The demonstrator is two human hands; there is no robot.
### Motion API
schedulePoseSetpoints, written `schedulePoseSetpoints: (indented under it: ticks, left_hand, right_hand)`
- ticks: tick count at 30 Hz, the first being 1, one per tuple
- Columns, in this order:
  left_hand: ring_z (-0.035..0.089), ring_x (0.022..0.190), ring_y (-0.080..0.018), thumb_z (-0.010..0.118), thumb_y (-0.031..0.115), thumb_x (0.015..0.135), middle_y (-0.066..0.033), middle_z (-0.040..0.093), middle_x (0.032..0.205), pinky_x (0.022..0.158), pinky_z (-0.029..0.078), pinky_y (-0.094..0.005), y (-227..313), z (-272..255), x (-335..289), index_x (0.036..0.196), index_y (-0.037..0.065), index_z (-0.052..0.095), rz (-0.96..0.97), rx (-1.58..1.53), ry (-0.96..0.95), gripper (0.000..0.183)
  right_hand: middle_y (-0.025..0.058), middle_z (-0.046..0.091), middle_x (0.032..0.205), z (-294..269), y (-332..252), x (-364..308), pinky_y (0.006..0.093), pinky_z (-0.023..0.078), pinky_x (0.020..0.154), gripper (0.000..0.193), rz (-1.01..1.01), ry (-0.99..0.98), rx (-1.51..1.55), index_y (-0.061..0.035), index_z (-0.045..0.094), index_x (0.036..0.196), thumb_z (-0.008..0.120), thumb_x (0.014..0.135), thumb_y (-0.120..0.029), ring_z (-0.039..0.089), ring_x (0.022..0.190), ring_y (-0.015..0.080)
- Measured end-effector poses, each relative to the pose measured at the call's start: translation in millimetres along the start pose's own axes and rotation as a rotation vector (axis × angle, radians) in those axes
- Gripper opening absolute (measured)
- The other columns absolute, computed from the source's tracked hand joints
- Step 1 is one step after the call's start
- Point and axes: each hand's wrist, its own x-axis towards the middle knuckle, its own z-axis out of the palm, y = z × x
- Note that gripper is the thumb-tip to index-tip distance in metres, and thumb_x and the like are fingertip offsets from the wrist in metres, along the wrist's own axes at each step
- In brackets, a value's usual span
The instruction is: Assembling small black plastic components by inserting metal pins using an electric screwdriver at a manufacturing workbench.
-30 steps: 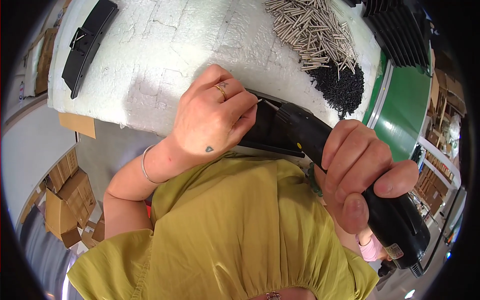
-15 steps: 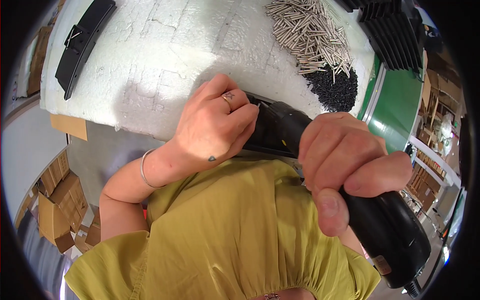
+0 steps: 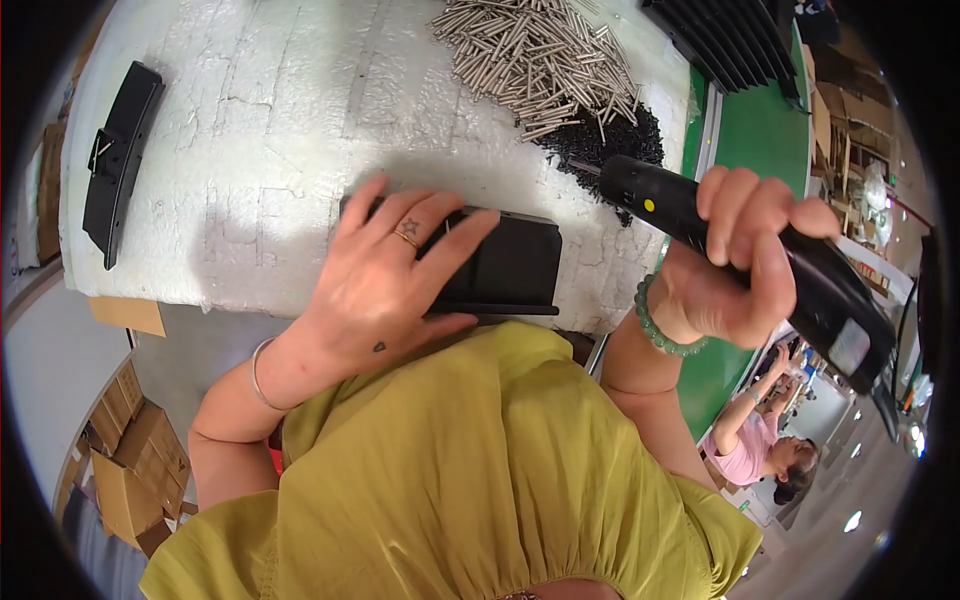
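My left hand [image 3: 385, 270] lies over a black plastic part [image 3: 510, 265] at the table's near edge, its fingers spread apart across it. The hand covers the left half of that part. In my right hand [image 3: 745, 265] is a black electric screwdriver [image 3: 655, 195], its fingers wrapped round the body. The driver's bit points left at a pile of small black screws [image 3: 635, 150]; whether it touches them I cannot tell. Beyond these screws lies a heap of silver metal pins [image 3: 540, 60].
A similar black part [image 3: 125, 160] with a silver pin on it lies at the far left of the white padded table top [image 3: 270, 150]. Black parts [image 3: 730, 40] stand stacked at the far right, by a green surface [image 3: 755, 150]. Cardboard boxes [image 3: 140, 465] stand lower left. Another person [image 3: 750, 445] is at right.
My right hand has carried the screwdriver up and right, off the black part to the black screws. My left hand's fingers have spread from a closed grip. The view has shifted right.
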Motion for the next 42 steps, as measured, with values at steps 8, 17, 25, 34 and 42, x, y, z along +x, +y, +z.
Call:
schedulePoseSetpoints:
  ticks: [8,17,25,34,42]
  left_hand:
    - [0.053,0.102,-0.0324,0.082,0.027,0.056,-0.0129,0.055,0.115,0.086,0.044,-0.0424,3,12,6,0.116,0.008,0.060,0.090,-0.123,-0.092,0.066]
    - [0.054,0.089,-0.0298,0.080,0.013,0.064,-0.0096,0.058,0.094,0.074,0.047,-0.0371,-23,6,42,0.096,0.005,0.065,0.110,-0.169,0.053,0.036]
    - [0.051,0.084,-0.0241,0.075,0.013,0.067,-0.0032,0.055,0.082,0.072,0.044,-0.0370,-33,34,88,0.075,0.007,0.063,0.261,-0.103,0.096,0.016]
    - [0.051,0.084,-0.0236,0.075,0.013,0.064,-0.0027,0.053,0.080,0.069,0.043,-0.0363,-31,36,90,0.071,0.008,0.060,0.232,-0.088,0.100,0.017]
    - [0.051,0.082,-0.0241,0.077,0.011,0.063,-0.0030,0.055,0.080,0.069,0.044,-0.0354,-31,37,93,0.075,0.007,0.061,0.251,-0.091,0.103,0.020]
  right_hand:
    - [0.0038,0.044,0.060,2,19,-7,0.0315,0.040,0.052,0.035,0.025,0.120,0.064,-0.0053,0.045,0.107,0.049,0.073,-0.003,0.039,0.046,0.0131]
    - [0.0033,0.045,0.061,0,20,-6,0.0315,0.039,0.053,0.034,0.039,0.127,0.089,-0.0063,0.045,0.108,0.052,0.075,-0.005,0.041,0.047,0.0131]
    - [0.0034,0.046,0.063,3,18,-4,0.0308,0.040,0.053,0.033,-0.012,0.095,0.112,-0.0055,0.044,0.109,0.052,0.077,-0.004,0.041,0.047,0.0128]
    - [0.0038,0.047,0.065,2,24,-5,0.0295,0.038,0.051,0.031,0.059,0.097,0.127,-0.0057,0.044,0.104,0.055,0.076,-0.001,0.040,0.049,0.0121]
    - [0.0033,0.046,0.063,2,24,-5,0.0295,0.038,0.051,0.031,0.067,0.101,0.114,-0.0062,0.043,0.106,0.054,0.077,-0.002,0.040,0.047,0.0124]
